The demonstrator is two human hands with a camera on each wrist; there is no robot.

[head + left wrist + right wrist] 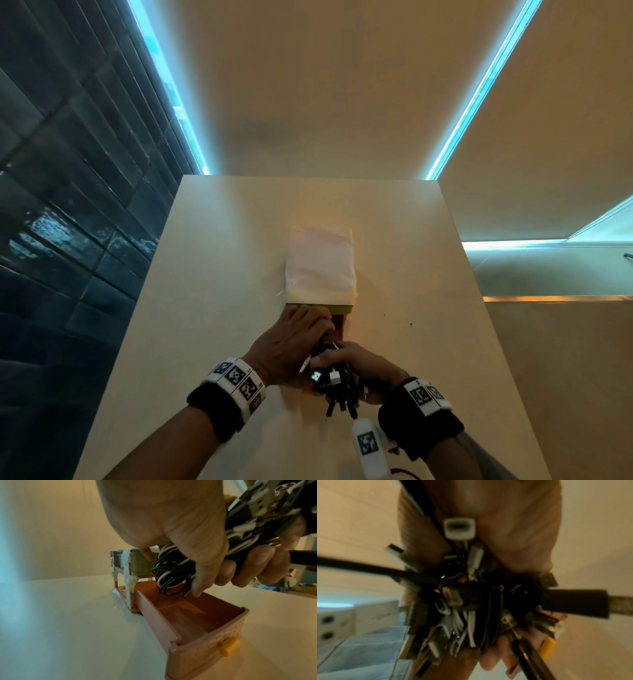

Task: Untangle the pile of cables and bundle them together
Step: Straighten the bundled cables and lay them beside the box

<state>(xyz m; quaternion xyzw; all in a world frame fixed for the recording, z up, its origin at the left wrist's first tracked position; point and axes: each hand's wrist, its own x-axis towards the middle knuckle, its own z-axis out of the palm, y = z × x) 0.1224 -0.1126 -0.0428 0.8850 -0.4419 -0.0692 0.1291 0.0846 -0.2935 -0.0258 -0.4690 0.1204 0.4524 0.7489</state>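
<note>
Head view, both hands' grip wrapped round the cable bundle [330,373], left hand [287,346], right hand [356,365], above the open drawer [197,615] (pink), plugs pointing toward the person, loops toward the cabinet.

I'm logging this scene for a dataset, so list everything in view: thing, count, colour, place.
cable bundle: one, black and white, held above the drawer
connectors: many, white, black, metal, at the bundle's near end
drawer: one, pink with yellow knob, pulled open on the table
drawer unit: one, white-covered top, mid table
table: one, cream
wrist bands: two, black with white markers
left hand: grips the bundle
right hand: grips the bundle's connector end
</note>
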